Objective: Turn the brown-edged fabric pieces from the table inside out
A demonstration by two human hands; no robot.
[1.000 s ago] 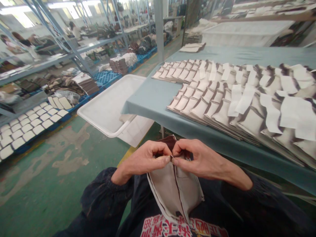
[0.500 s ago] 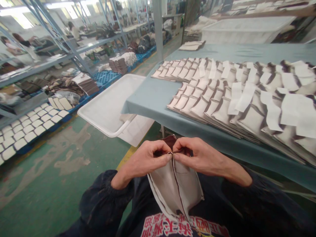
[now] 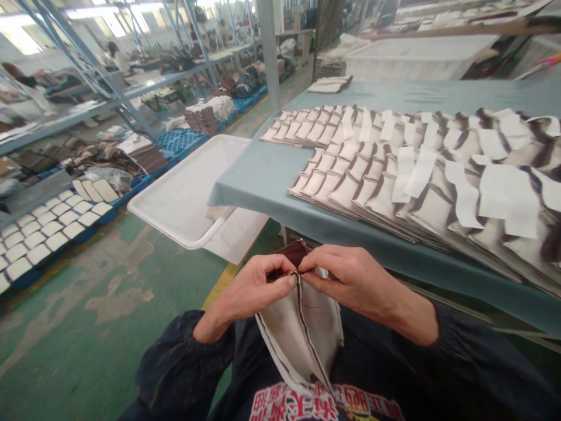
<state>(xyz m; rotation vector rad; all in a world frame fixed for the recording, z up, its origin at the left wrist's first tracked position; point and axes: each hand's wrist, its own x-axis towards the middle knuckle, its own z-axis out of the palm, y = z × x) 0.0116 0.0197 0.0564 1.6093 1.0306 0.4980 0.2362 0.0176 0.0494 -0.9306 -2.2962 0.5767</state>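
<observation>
A pale fabric pouch with dark brown edging and a brown inside hangs in front of my chest. Down its middle runs a dark seam, topped by a small piece that my fingers partly cover. My left hand pinches the top edge just left of this seam, thumb on the near side. On the other side of the seam, my right hand grips the same edge between thumb and fingers. The fingertips of both hands almost meet.
A blue-grey covered table carries overlapping rows of similar pale pieces, with white strips on some. Left of it stands a white plastic tub. Blue pallets with stacked goods line the green floor. Another person is far back.
My view has shifted slightly, so the table appears further left. My right thumb and fingers have changed position at the top of the seam; both hands still hold the pouch.
</observation>
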